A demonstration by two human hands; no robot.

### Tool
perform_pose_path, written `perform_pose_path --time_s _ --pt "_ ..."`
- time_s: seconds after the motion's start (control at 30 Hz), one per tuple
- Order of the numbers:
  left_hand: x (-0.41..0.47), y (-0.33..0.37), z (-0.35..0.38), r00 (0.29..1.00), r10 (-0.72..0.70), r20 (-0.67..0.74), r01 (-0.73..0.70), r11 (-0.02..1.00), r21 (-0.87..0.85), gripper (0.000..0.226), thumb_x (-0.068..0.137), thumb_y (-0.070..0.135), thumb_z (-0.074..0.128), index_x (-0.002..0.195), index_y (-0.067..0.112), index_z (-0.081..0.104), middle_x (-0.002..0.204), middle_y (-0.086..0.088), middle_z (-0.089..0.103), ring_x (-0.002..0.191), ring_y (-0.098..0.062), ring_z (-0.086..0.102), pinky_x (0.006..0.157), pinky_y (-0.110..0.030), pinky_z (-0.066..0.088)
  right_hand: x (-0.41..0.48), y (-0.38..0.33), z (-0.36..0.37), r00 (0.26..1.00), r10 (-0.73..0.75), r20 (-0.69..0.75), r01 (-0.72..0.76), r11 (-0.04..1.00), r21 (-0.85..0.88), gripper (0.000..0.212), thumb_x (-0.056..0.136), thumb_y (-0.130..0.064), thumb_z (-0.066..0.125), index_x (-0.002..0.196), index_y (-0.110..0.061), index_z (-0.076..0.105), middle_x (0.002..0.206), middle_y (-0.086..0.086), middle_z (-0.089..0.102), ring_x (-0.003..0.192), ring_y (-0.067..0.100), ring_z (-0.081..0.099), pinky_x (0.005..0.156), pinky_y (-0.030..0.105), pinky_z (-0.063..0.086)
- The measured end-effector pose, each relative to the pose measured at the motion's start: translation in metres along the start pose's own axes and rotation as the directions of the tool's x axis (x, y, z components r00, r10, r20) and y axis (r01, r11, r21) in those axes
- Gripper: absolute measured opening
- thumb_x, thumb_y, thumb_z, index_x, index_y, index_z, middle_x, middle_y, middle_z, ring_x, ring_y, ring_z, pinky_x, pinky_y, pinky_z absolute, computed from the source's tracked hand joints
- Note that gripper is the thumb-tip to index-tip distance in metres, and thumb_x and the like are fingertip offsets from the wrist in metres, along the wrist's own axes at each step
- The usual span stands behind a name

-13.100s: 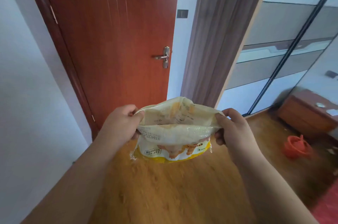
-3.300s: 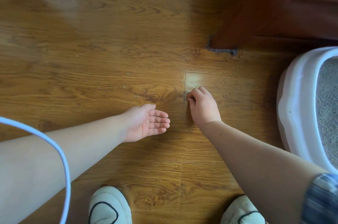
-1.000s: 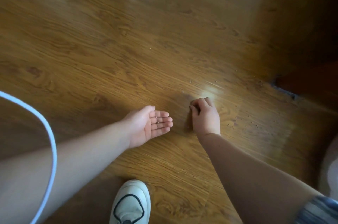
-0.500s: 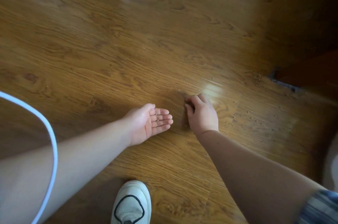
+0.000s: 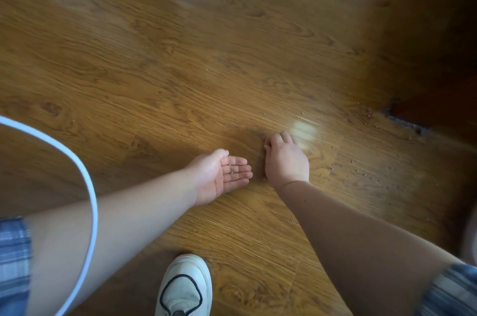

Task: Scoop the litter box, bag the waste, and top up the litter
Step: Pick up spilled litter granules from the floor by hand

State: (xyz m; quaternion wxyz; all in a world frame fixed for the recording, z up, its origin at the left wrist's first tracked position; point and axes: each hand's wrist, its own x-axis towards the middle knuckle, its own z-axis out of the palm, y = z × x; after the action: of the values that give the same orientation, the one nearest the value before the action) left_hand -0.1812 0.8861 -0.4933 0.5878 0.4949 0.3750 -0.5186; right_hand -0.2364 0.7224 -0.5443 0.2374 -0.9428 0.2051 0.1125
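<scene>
- Right hand (image 5: pixel 286 160) knuckles-up on the floor (image 5: pixel 154 70), fingers (image 5: pixel 275 140) curled together; whether they pinch a grain, I cannot tell
- Left hand (image 5: pixel 222 176) just beside, palm up, fingers flat and apart, cupping a few litter grains (image 5: pixel 230 169)
- Loose litter (image 5: pixel 361 168) lies mostly right of the right hand's fingers, so that hand is nearer

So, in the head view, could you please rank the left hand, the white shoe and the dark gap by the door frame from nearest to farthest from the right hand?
1. Left hand: just left of the right hand, palm up.
2. Shoe: below, at the bottom edge.
3. Gap: far right, by the frame.
</scene>
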Motion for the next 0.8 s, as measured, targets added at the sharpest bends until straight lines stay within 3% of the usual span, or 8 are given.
perform_pose_path --time_s 0.1,0.2,0.27,0.37,0.47,0.63,0.8 --pt "0.005 -0.001 0.011 0.999 0.004 -0.05 -0.004 1.0 -0.007 0.049 0.107 0.028 0.029 0.101 -0.006 0.064 0.097 -0.022 0.072 0.088 -0.032 0.072 0.074 -0.039 0.059 -0.011 -0.012 -0.01 0.999 -0.046 -0.006 0.046 0.978 0.201 0.011 0.099 -0.014 0.047 0.096 -0.018 0.057 0.099 -0.004 0.05 0.098 0.025 0.055 0.074 0.033 0.043" --pt "0.007 0.0 0.017 1.0 0.014 -0.017 -0.015 0.997 -0.071 0.048 0.106 0.028 0.034 0.081 0.002 0.065 0.069 -0.013 0.07 0.06 -0.024 0.069 0.055 -0.033 0.056 -0.038 -0.025 -0.017 0.961 -0.273 0.038 0.253 0.928 0.273 0.007 0.095 -0.013 0.052 0.093 -0.014 0.059 0.095 0.002 0.056 0.087 0.027 0.057 0.073 0.041 0.05" --pt "0.007 -0.001 0.016 1.0 0.008 0.016 -0.007 0.996 -0.085 0.049 0.105 0.027 0.037 0.068 0.008 0.062 0.059 -0.008 0.064 0.051 -0.021 0.064 0.05 -0.031 0.053 -0.047 -0.027 -0.016 0.933 -0.354 0.056 0.326 0.904 0.277 0.017 0.095 -0.019 0.048 0.097 -0.015 0.065 0.095 0.002 0.058 0.089 0.025 0.058 0.076 0.042 0.052" --pt "0.01 0.0 0.011 1.0 0.021 0.011 -0.02 0.999 -0.05 0.045 0.105 0.028 0.035 0.089 0.0 0.066 0.076 -0.015 0.072 0.068 -0.025 0.071 0.061 -0.035 0.057 -0.027 -0.023 -0.015 0.981 -0.187 -0.046 0.191 0.913 0.36 0.019 0.095 -0.017 0.053 0.101 -0.018 0.071 0.097 -0.002 0.059 0.093 0.02 0.06 0.079 0.04 0.052" --pt "0.012 0.004 0.002 0.999 0.026 -0.033 -0.029 0.995 -0.098 0.048 0.106 0.03 0.032 0.096 -0.004 0.065 0.081 -0.018 0.073 0.073 -0.027 0.072 0.059 -0.034 0.06 0.006 -0.018 -0.014 0.996 -0.044 -0.081 0.07 0.935 0.348 0.012 0.094 -0.013 0.06 0.101 -0.017 0.069 0.099 -0.005 0.058 0.096 0.021 0.059 0.083 0.042 0.052" --pt "0.006 0.016 -0.01 1.0 0.02 -0.015 -0.021 0.994 -0.11 0.048 0.106 0.031 0.031 0.099 -0.003 0.064 0.084 -0.018 0.072 0.072 -0.026 0.072 0.061 -0.033 0.062 0.033 -0.019 -0.008 0.995 -0.105 0.0 0.103 0.974 0.201 0.016 0.094 -0.016 0.061 0.109 -0.015 0.068 0.105 0.0 0.06 0.104 0.023 0.056 0.088 0.037 0.049" --pt "0.002 0.017 -0.009 1.0 0.011 -0.017 -0.012 0.995 -0.102 0.048 0.107 0.03 0.031 0.097 -0.003 0.064 0.084 -0.018 0.072 0.074 -0.027 0.072 0.064 -0.034 0.061 0.033 -0.018 -0.002 0.992 -0.119 -0.048 0.126 0.976 0.179 0.008 0.093 -0.01 0.06 0.095 -0.012 0.067 0.097 0.003 0.059 0.097 0.026 0.055 0.08 0.038 0.049"
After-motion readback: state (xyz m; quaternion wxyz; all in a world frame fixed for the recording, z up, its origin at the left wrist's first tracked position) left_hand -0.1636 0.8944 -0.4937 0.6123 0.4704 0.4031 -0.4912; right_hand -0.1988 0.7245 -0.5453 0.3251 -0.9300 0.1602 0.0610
